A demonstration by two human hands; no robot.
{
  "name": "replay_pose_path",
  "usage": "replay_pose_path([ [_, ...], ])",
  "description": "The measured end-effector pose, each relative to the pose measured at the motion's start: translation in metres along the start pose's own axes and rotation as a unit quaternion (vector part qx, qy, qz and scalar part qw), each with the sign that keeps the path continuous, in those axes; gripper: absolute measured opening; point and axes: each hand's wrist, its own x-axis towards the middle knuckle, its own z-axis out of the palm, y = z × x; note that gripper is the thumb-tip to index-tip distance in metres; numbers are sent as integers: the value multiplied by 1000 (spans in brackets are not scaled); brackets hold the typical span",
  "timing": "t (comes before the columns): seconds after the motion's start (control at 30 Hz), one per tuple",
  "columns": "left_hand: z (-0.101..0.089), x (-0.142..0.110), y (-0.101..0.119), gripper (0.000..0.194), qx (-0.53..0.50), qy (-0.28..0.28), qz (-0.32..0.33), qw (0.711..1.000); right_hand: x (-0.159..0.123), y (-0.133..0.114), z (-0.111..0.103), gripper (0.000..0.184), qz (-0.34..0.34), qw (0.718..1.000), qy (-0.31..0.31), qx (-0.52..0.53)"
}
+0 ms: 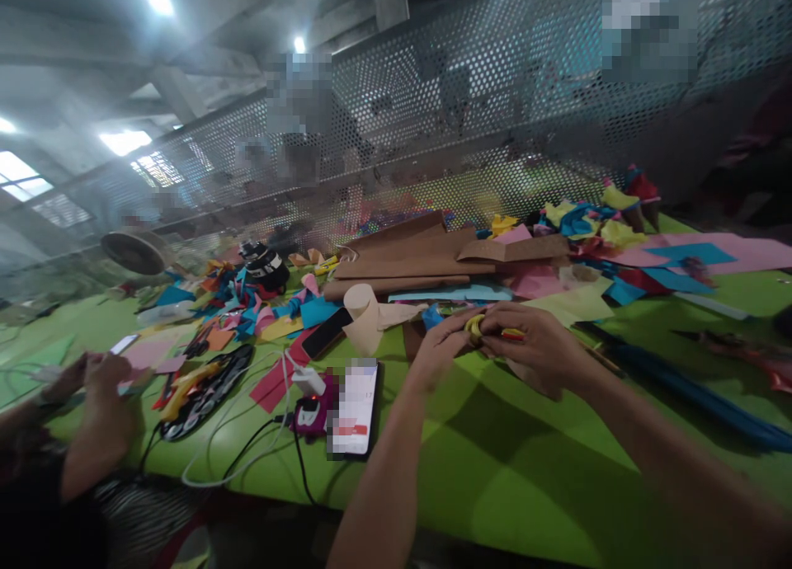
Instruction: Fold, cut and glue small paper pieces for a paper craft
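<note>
My left hand (pixel 446 336) and my right hand (pixel 538 342) meet over the green table, fingers closed around a small yellow looped piece (pixel 474 328); its exact kind is unclear. A short red and yellow item (pixel 513 335) shows among my right fingers, its kind too blurred to tell. Brown paper (pixel 537 379) hangs below my right hand; whether I grip it is hidden. To the left of my left hand stands a curled beige paper strip (pixel 362 317). A blue scrap (pixel 431 316) lies just behind my left fingers.
Brown sheets (pixel 414 256) are stacked behind my hands. A phone (pixel 355 412) and purple power adapter (pixel 315 408) with cables lie left; a yellow glue gun (pixel 186 392) rests farther over. A co-worker's hands (pixel 102 379) are at far left. A blue umbrella-like bundle (pixel 699 392) lies right.
</note>
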Motion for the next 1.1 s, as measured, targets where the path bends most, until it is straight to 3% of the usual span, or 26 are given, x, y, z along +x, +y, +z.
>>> replay_pose_path([
  [0.17, -4, 1, -5, 45, -36, -15, -11, 999, 1, 3, -4, 18, -14, 1000, -11, 9],
  [0.43, -1, -6, 8, 45, -69, -16, -34, 997, -1, 5, -6, 15, -27, 999, -20, -17],
  [0.93, -2, 1, -2, 46, -28, -20, -17, 999, -1, 10, -6, 15, -51, 998, -28, -37],
  [1.1, 0, -1, 7, 46, -20, -20, -10, 1000, -2, 12, -4, 15, -47, 998, -25, -33],
])
